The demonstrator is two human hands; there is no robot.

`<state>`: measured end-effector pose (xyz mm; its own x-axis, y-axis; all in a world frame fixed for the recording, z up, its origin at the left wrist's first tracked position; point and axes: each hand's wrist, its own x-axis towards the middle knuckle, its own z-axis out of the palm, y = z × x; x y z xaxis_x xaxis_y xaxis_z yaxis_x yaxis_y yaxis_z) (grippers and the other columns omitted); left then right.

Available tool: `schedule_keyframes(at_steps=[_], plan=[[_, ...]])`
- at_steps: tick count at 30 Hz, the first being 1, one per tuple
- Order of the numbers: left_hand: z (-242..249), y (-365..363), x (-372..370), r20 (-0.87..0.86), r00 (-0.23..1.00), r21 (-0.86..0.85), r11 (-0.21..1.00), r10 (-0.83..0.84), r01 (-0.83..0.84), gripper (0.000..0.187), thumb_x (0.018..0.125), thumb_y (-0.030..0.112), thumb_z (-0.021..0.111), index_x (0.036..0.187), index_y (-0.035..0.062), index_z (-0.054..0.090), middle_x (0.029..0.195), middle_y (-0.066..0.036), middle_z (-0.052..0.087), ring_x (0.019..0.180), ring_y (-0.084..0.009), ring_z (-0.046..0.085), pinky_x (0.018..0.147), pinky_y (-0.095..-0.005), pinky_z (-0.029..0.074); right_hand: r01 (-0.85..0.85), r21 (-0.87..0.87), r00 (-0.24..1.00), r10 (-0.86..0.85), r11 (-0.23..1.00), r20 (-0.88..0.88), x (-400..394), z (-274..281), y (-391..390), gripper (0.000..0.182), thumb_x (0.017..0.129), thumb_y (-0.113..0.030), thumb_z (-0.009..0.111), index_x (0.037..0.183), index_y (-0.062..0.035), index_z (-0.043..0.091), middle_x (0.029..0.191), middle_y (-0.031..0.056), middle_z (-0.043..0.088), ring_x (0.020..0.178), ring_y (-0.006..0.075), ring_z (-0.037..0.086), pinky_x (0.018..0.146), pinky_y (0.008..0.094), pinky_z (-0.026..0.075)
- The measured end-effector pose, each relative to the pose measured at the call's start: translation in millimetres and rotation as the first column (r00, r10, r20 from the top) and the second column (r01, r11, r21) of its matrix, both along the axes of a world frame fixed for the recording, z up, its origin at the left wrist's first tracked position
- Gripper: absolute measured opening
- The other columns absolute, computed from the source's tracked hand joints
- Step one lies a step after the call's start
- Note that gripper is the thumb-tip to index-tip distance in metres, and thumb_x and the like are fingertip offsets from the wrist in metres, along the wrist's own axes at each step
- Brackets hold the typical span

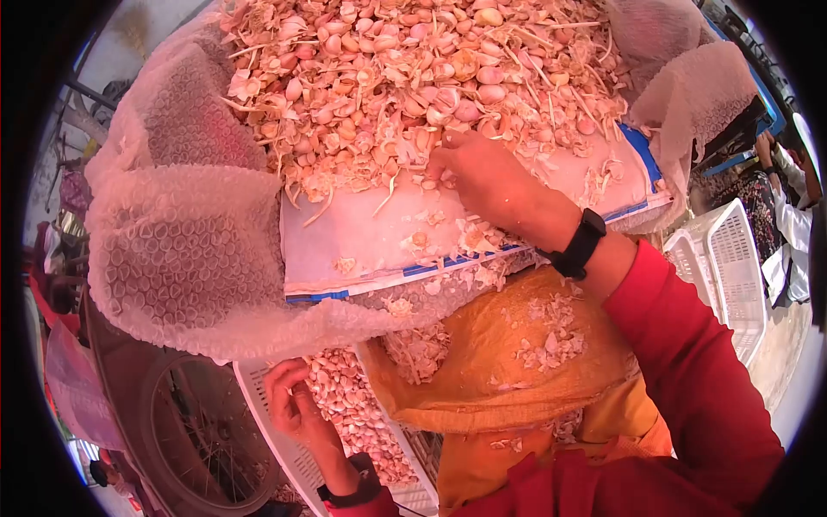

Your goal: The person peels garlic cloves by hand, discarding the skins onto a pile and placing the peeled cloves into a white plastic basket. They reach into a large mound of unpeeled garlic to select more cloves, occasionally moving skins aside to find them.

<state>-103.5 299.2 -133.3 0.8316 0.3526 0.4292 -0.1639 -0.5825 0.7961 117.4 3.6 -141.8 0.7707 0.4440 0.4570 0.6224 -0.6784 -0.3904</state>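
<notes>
A heap of garlic cloves, husks and dry stems (413, 77) covers the upper part of a white sheet with blue edging (345, 241). My right hand (487, 177), with a black watch on its wrist, is at the heap's lower edge, its fingertips bent together among the cloves; anything between them is too small to name. My left hand (297, 409) hangs over the upper left part of a white crate (257, 388) holding loose cloves (353, 405). Its fingers are curled but apart, and I see nothing held in them.
Bubble wrap (189, 250) drapes round the work surface. An orange cloth (508, 345) with husks lies across my lap. At the lower left stands a spoked wheel (211, 431). White baskets (728, 271) and another person (788, 189) are at the right.
</notes>
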Motion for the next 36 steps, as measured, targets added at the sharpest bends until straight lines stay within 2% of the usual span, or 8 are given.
schedule_keyframes(at_steps=[5, 8, 12, 16, 22, 29, 33, 36], plan=[[20, -35, -8, 0.053, 0.996, -0.123, 0.989, -0.069, 0.075, 0.009, 0.085, 0.002, 0.055, 0.083, 0.0006, 0.063, 0.09, -0.015, 0.058, 0.08, -0.0195, 0.058, 0.066, -0.0267, 0.047, 0.011, 0.194, 0.906, 0.073, 0.981, -0.418, -26, 29, -10, 0.021, 0.076, 0.003, 0.061, 0.094, -0.0056, 0.058, 0.085, 0.0077, 0.055, 0.079, 0.0193, 0.057, 0.067, 0.0308, 0.047], [24, -53, -13, 0.049, 0.992, -0.166, 0.979, -0.114, 0.12, 0.011, 0.086, 0.005, 0.056, 0.081, 0.0002, 0.064, 0.089, -0.017, 0.058, 0.071, -0.0201, 0.06, 0.062, -0.0269, 0.048, 0.043, 0.663, 0.633, 0.493, 0.747, -0.597, -40, 36, -20, 0.02, 0.08, 0.002, 0.062, 0.098, -0.0037, 0.056, 0.09, 0.0032, 0.057, 0.083, 0.0101, 0.057, 0.068, 0.026, 0.049], [34, -87, 7, 0.12, 0.963, -0.11, 0.961, -0.242, 0.255, 0.017, 0.088, 0.011, 0.058, 0.075, -0.0006, 0.063, 0.089, -0.019, 0.058, 0.066, -0.0191, 0.061, 0.057, -0.0262, 0.048, 0.141, 0.885, 0.423, 0.781, 0.444, -0.459, -67, 57, -33, 0.022, 0.086, -0.007, 0.063, 0.104, -0.0033, 0.053, 0.092, 0.0046, 0.06, 0.08, 0.01, 0.059, 0.067, 0.0242, 0.049], [61, -152, 42, 0.128, 0.898, -0.556, 0.719, -0.421, 0.416, 0.016, 0.092, 0.014, 0.054, 0.093, -0.0013, 0.059, 0.086, -0.017, 0.057, 0.066, -0.0187, 0.059, 0.054, -0.0262, 0.047, 0.161, 0.945, 0.394, 0.859, 0.286, -0.327, -87, 72, -47, 0.025, 0.087, -0.014, 0.064, 0.105, -0.0032, 0.052, 0.093, 0.0047, 0.06, 0.078, 0.0101, 0.059, 0.068, 0.0242, 0.05], [66, -201, 80, 0.064, 0.912, -0.845, 0.465, -0.405, 0.265, 0.019, 0.093, 0.017, 0.053, 0.105, 0.0018, 0.053, 0.081, -0.009, 0.056, 0.065, -0.0127, 0.054, 0.058, -0.0251, 0.043, 0.328, 0.944, 0.318, 0.935, 0.049, -0.158, -108, 79, -65, 0.025, 0.089, -0.018, 0.062, 0.107, -0.0033, 0.052, 0.094, 0.0043, 0.059, 0.083, 0.0115, 0.059, 0.068, 0.0249, 0.051], [40, -175, 148, -0.103, 0.943, -0.246, 0.927, -0.315, 0.283, 0.024, 0.086, 0.009, 0.054, 0.109, 0.0025, 0.058, 0.085, -0.004, 0.057, 0.075, -0.0109, 0.049, 0.07, -0.0242, 0.041, 0.7, 0.677, 0.396, 0.912, -0.226, -0.105, -109, 7, -74, 0.023, 0.096, -0.023, 0.045, 0.103, -0.0029, 0.053, 0.093, 0.0062, 0.056, 0.076, 0.0149, 0.055, 0.063, 0.0281, 0.047], [1, -179, 186, -0.159, 0.956, 0.365, 0.885, -0.246, 0.288, 0.025, 0.085, 0.0, 0.053, 0.109, 0.0041, 0.06, 0.103, -0.007, 0.055, 0.076, -0.0144, 0.051, 0.072, -0.0277, 0.043, 0.719, 0.673, 0.397, 0.897, -0.172, -0.194, -103, 1, -84, 0.02, 0.095, -0.02, 0.047, 0.1, -0.0015, 0.054, 0.09, 0.0058, 0.055, 0.069, 0.0118, 0.051, 0.059, 0.0255, 0.043], [0, -183, 188, -0.146, 0.963, 0.405, 0.874, -0.228, 0.269, 0.022, 0.087, 0.002, 0.054, 0.108, 0.003, 0.06, 0.103, -0.009, 0.054, 0.072, -0.0155, 0.048, 0.071, -0.0272, 0.043, 0.709, 0.698, 0.389, 0.881, -0.099, -0.27, -101, 3, -84, 0.02, 0.095, -0.02, 0.048, 0.1, -0.0016, 0.054, 0.088, 0.0052, 0.055, 0.068, 0.0101, 0.05, 0.059, 0.0245, 0.043]])
